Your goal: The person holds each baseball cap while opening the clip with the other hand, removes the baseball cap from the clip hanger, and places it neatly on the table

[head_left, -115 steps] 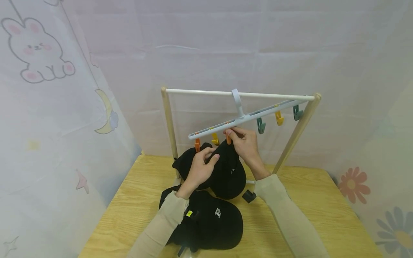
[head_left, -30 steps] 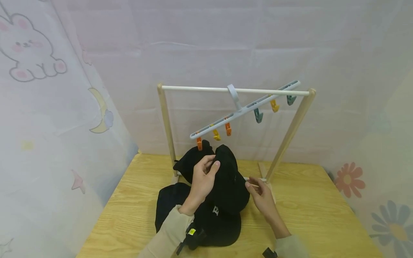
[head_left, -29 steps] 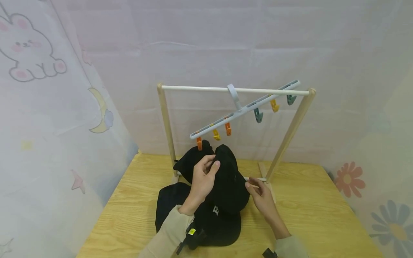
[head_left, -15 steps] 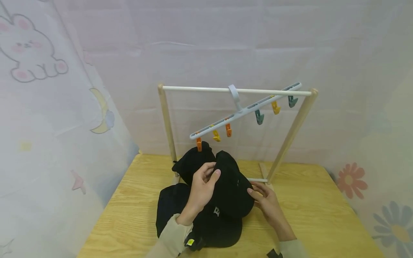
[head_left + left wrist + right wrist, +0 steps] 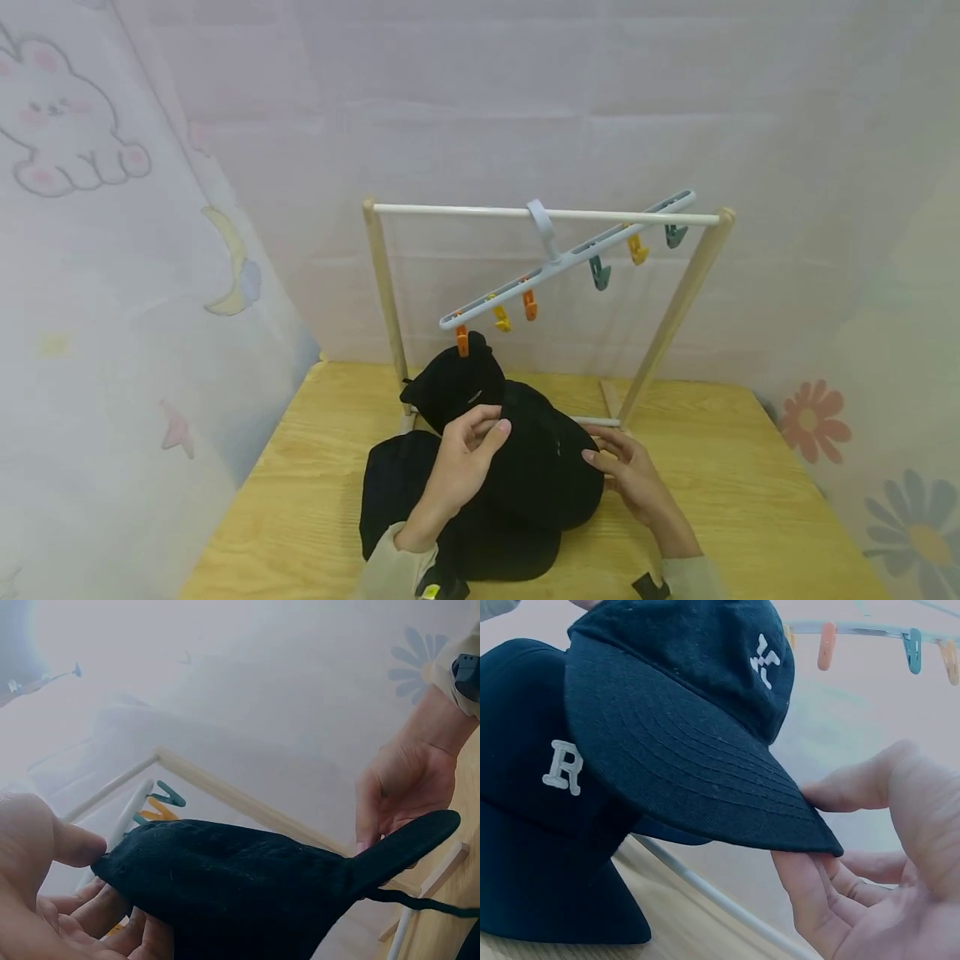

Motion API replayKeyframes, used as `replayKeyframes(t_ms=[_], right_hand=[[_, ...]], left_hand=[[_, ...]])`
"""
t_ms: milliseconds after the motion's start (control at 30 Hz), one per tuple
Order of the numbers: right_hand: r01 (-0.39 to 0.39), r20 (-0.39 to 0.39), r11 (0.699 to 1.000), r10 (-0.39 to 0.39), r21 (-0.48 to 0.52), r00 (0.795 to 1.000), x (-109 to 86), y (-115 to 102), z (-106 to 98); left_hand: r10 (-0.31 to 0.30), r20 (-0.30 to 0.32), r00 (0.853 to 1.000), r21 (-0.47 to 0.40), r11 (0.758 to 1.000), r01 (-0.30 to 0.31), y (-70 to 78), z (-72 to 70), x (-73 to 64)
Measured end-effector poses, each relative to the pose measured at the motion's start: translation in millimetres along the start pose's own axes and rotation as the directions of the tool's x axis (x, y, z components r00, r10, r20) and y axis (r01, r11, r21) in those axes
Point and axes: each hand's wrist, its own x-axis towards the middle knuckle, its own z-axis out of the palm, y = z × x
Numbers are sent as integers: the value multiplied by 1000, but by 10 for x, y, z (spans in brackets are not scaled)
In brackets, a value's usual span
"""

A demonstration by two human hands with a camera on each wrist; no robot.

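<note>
A black baseball cap is between both hands, just in front of the drying rack. The left hand pinches the edge of its crown between thumb and fingers. On the other side, the right hand grips the brim, thumb above and fingers below, and a white emblem shows on the cap front. A second black cap hangs by its edge from the orange clip at the hanger's near end. Below the held cap, another black cap with a white R lies on the table, partly hidden.
A pale blue hanger hooks over the white rail of the wooden rack. Along it, another orange clip, a yellow clip and several others hang bare. The light wood table meets printed cloth walls behind.
Earlier the right hand was at the second orange clip by the cap's edge. That clip now hangs bare; the right hand has gone down to the brim, and the cap has come down and toward the right.
</note>
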Motion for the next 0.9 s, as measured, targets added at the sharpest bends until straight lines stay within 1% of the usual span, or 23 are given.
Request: replayKeyframes(t_ms=[167,400,700,900], right_hand=[[0,50,1000,0,-2,999,-20,23,-53],[18,80,1000,-19,15,997,-11,32,-103],[-8,94,1000,7,8,996,-30,10,-159],[-30,108,1000,30,2,994,-34,44,-205]], left_hand=[[-11,6,1000,-2,1000,11,-37,-10,-33],[-4,30,1000,33,999,3,-42,-77,-38],[-43,82,996,60,997,38,-55,-126,-36],[-80,122,989,94,993,69,-96,-144,-38]])
